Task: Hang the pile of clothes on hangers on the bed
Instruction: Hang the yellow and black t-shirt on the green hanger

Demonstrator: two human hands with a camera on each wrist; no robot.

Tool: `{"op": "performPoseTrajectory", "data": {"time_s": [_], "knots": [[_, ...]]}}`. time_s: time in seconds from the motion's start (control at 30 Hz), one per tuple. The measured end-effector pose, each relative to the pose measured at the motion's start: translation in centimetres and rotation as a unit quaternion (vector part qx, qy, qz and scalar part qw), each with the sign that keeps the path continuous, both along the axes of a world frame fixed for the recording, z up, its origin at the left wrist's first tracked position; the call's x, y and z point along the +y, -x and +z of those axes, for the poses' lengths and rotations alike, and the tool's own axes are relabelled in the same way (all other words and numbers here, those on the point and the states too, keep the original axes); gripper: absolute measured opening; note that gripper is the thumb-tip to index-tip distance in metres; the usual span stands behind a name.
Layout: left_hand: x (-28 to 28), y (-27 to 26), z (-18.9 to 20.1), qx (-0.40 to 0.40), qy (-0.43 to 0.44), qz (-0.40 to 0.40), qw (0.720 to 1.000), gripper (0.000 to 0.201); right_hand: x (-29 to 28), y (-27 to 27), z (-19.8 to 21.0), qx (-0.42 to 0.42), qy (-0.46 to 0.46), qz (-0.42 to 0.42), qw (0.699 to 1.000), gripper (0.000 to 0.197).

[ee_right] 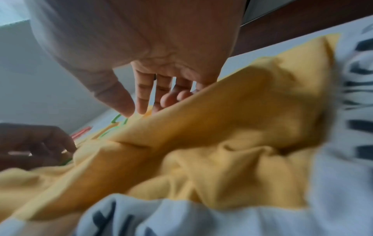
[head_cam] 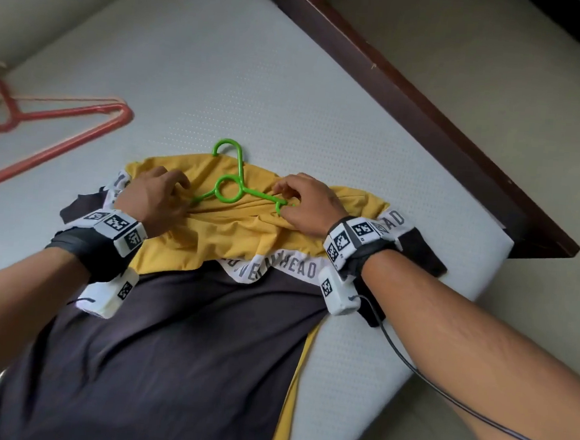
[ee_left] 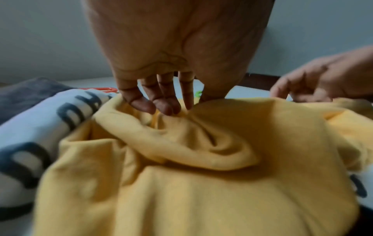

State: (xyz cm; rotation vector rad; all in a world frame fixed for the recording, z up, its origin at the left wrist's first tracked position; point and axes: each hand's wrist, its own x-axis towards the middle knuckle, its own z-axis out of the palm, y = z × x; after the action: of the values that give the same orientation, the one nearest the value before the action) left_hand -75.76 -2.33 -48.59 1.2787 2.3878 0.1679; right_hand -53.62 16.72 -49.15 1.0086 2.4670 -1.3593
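A soft knit shirt (head_cam: 177, 332) lies flat on the bed (head_cam: 257, 80), its body dark grey, its shoulder part mustard yellow, with a white band of dark block letters between the two. A thin green plastic hanger (head_cam: 229, 188), with a round ring under its hook, sits at the neck; the hook and ring lie in the open on the yellow cloth, while both arms run under bunched folds. The left hand (head_cam: 156, 203) rests on the shirt's left shoulder, and its fingertips (ee_left: 159, 108) dig into a puckered fold of yellow fabric, a closed grip on the cloth beside the hanger's left arm. The right hand (head_cam: 303, 203) pinches yellow cloth between thumb and forefinger right at the notched end of the hanger's right arm; whether the grip takes in the plastic too cannot be told. Two red hangers (head_cam: 47, 134), thin and angular, lie well apart on the left of the dimpled white mattress. A dark wooden bed frame (head_cam: 425, 126) edges the far side.
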Motion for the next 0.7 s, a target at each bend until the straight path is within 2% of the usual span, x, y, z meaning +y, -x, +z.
{"op": "performPoseTrajectory", "data": {"time_s": [0.07,0.13,0.23,0.3,0.4,0.5,0.6,0.7], "knots": [[-0.3,0.2,-0.3,-0.015,0.043,-0.015,0.999,0.025,0.0,1.6,0.2,-0.02,-0.011,-0.002,1.0,0.046],[-0.3,0.0,-0.2,-0.03,0.072,-0.024,0.997,0.026,-0.5,3.1,-0.1,-0.056,-0.056,0.044,0.996,0.046],[0.0,0.3,0.2,-0.073,0.105,0.0,0.992,0.03,-1.8,4.0,-0.6,-0.053,-0.097,0.088,0.99,0.03],[0.1,0.7,0.5,-0.106,0.118,0.013,0.987,0.027,-2.1,3.8,-0.7,-0.041,-0.105,0.076,0.991,0.019],[0.1,1.1,1.5,-0.177,0.117,0.063,0.975,0.026,-2.1,2.7,-0.5,-0.007,-0.087,0.049,0.995,0.014],[-0.2,1.1,1.6,-0.144,0.127,0.051,0.98,0.026,-2.1,1.1,-0.2,0.015,-0.101,0.046,0.994,0.015],[0.1,0.6,1.8,-0.105,0.136,0.023,0.985,0.017,-2.1,-0.4,0.4,-0.013,-0.099,0.046,0.994,0.03],[0.6,1.0,1.5,-0.084,0.147,0.008,0.986,0.014,-2.3,-0.9,0.3,-0.026,-0.091,0.038,0.995,0.032]]}}
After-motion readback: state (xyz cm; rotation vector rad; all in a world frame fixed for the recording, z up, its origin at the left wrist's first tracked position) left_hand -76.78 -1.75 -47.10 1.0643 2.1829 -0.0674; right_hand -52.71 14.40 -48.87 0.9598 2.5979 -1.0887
